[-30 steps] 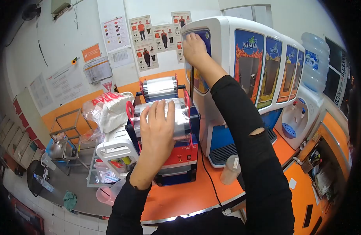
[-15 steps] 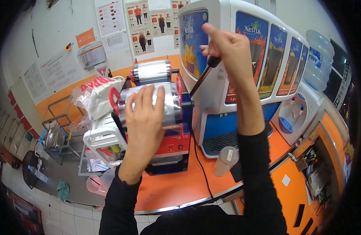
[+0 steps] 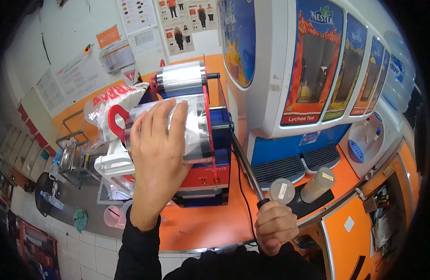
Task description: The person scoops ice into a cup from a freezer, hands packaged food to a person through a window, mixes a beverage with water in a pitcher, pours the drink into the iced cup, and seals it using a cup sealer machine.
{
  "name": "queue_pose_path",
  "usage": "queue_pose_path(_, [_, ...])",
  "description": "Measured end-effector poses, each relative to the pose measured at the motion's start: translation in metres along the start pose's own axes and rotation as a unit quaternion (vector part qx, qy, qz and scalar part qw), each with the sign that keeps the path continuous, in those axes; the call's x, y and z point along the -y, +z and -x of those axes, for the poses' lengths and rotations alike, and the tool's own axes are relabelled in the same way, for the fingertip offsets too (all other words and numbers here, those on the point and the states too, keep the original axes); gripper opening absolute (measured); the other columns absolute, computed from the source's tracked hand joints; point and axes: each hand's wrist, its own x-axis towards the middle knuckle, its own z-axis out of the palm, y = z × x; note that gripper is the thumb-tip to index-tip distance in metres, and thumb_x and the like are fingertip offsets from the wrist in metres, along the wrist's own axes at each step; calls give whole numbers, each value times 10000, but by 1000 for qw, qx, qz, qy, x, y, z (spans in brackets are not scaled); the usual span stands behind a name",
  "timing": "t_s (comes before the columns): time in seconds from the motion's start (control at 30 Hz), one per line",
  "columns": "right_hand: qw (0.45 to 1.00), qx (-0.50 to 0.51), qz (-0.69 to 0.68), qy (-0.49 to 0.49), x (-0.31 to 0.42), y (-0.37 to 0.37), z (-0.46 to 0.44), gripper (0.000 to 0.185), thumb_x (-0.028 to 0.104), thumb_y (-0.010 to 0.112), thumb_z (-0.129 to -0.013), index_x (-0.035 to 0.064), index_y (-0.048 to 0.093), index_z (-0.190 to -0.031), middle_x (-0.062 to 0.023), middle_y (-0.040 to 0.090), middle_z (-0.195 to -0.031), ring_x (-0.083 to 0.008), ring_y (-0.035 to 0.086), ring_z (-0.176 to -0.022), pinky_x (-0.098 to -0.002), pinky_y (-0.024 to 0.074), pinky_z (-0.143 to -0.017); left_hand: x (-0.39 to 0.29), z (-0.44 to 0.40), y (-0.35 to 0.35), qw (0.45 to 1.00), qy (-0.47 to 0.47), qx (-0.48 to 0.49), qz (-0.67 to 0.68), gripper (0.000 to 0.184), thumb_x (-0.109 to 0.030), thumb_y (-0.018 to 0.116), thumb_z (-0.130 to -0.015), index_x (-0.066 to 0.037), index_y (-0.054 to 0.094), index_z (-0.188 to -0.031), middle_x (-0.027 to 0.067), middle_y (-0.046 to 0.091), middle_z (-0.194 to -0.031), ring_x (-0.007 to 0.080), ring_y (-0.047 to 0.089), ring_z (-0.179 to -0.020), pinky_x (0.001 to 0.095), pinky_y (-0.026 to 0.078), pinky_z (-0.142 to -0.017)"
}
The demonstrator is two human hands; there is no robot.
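Observation:
My left hand (image 3: 159, 140) lies flat with its fingers stretched over the clear film roll (image 3: 195, 126) on the front of a cup sealing machine (image 3: 203, 179). My right hand (image 3: 275, 226) is wrapped round the black grip of the machine's metal lever (image 3: 246, 163), which slopes down toward me on the right. Behind the front roll sits a second, silvery film roll (image 3: 180, 77) between red discs. The lower front of the machine is red and dark blue; I cannot make out what is inside it.
A drink dispenser (image 3: 266, 100) stands close on the right, with two lidded containers (image 3: 281, 191) before it and a water dispenser (image 3: 364, 140) beyond. At left are a white plastic rack (image 3: 114, 164), a pink cup (image 3: 113, 217) and a green cloth (image 3: 80, 219). A black cable runs down the orange counter (image 3: 201, 228).
My right hand has pulled the lever from raised to lowered, toward me, and is now closed fully round its grip. My left hand stays on the film roll. The view has shifted closer.

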Motion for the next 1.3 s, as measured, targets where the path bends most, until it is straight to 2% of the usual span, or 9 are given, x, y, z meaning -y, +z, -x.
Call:
queue_pose_path(0.27, [1000,-1,11,11,2,-1,3,244,93,597,-707,26,485,-501,-59,516,-530,-205,520,-479,-336,425,-480,-8,10,-22,1000,8,18,-7,973,-22,791,-513,-129,361,-1380,124,385,-1367,322,316,-1317,487,233,-1075])
queue_pose_path(0.4, [999,-12,34,21,4,0,4,239,75,586,-704,28,468,-502,-57,510,-531,-210,518,-489,-338,413,-471,-9,70,-11,974,-17,-157,163,745,-113,807,-662,-77,409,-1291,140,428,-1285,308,408,-1197,432,302,-1012])
queue_pose_path(0.5, [998,-40,52,23,5,8,0,361,195,600,-832,68,439,-534,-24,475,-490,-169,468,-439,-316,408,-497,-26,158,58,810,-219,-303,452,322,-108,689,-793,-46,485,-1034,83,488,-961,188,501,-891,289,407,-806])
queue_pose_path(0.63, [998,-18,57,-5,2,8,-4,335,179,573,-846,41,442,-571,-38,472,-507,-170,453,-440,-310,389,-484,-56,245,127,498,-580,-78,640,232,-153,615,-857,-73,495,-1039,91,532,-1062,195,536,-982,327,408,-851])
queue_pose_path(0.73, [996,23,85,-15,-3,11,-25,329,154,526,-882,31,432,-592,-43,443,-517,-161,418,-440,-306,365,-465,-50,275,168,247,-682,4,688,281,-230,593,-871,-91,504,-1100,94,529,-1227,227,521,-1136,365,382,-918])
queue_pose_path(0.93, [956,-31,284,71,-76,31,-177,358,170,521,-948,30,510,-618,-24,441,-507,-142,390,-432,-292,278,-428,-35,263,193,241,-602,15,761,347,-275,534,-888,-120,496,-1196,52,478,-1360,214,443,-1265,399,299,-1014])
queue_pose_path(1.13, [597,220,746,-195,-148,10,-242,217,290,541,-878,74,550,-863,-41,512,-904,-225,469,-1015,-386,297,-885,-40,255,187,219,-582,-4,783,280,-257,521,-896,-147,525,-1153,14,519,-1309,183,432,-1272,424,211,-1068])
queue_pose_path(1.27, [366,275,869,-189,-169,14,-243,482,377,476,-906,49,488,-1259,-95,488,-1225,-259,353,-1237,-403,160,-1075,-38,248,187,244,-556,-18,794,240,-205,518,-892,-143,529,-1123,15,537,-1259,185,435,-1271,441,238,-1057])
queue_pose_path(1.3, [411,300,855,-97,-164,25,-242,587,407,511,-891,65,423,-1360,-138,452,-1324,-290,315,-1307,-415,140,-1113,-38,248,187,243,-550,-16,799,217,-194,526,-891,-150,525,-1104,16,545,-1235,185,449,-1257,435,233,-1059])
